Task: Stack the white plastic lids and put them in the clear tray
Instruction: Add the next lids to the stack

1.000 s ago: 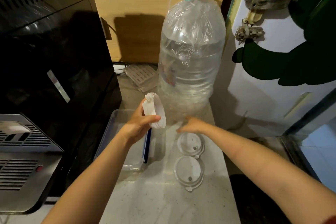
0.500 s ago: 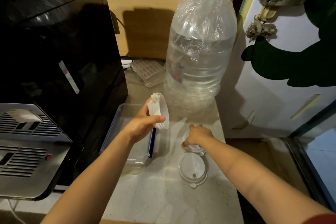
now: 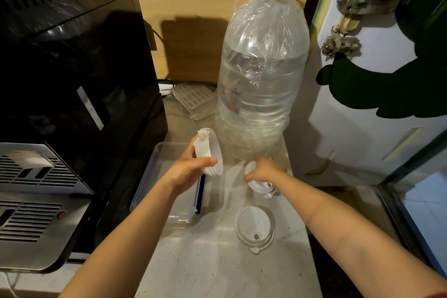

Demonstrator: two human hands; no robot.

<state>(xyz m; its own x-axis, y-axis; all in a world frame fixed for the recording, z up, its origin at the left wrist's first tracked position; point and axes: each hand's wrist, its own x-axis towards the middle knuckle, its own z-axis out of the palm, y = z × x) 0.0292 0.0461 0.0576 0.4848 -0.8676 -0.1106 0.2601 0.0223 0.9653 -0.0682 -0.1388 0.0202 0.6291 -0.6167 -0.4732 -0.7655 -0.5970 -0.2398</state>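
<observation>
My left hand [image 3: 188,170] is shut on a small stack of white plastic lids [image 3: 210,152], held upright on edge above the clear tray [image 3: 154,164]. My right hand [image 3: 264,169] is shut on another white lid [image 3: 260,185] and has it tilted up off the counter, just in front of the big bottle. A third white lid [image 3: 254,226] lies flat on the counter nearer me, with its small tab pointing toward me. The tray sits on the counter at the left, with a blue clip [image 3: 199,195] on its right side; my left forearm hides part of it.
A large clear water bottle [image 3: 262,75] with a green cap stands right behind the lids. A black appliance [image 3: 72,80] with a metal grille walls off the left. A white door [image 3: 362,104] bounds the right. The pale counter [image 3: 212,268] is narrow.
My right hand has closed on the farther lid and lifted it off the counter. The left hand has kept its lid stack over the tray. The camera has shifted slightly.
</observation>
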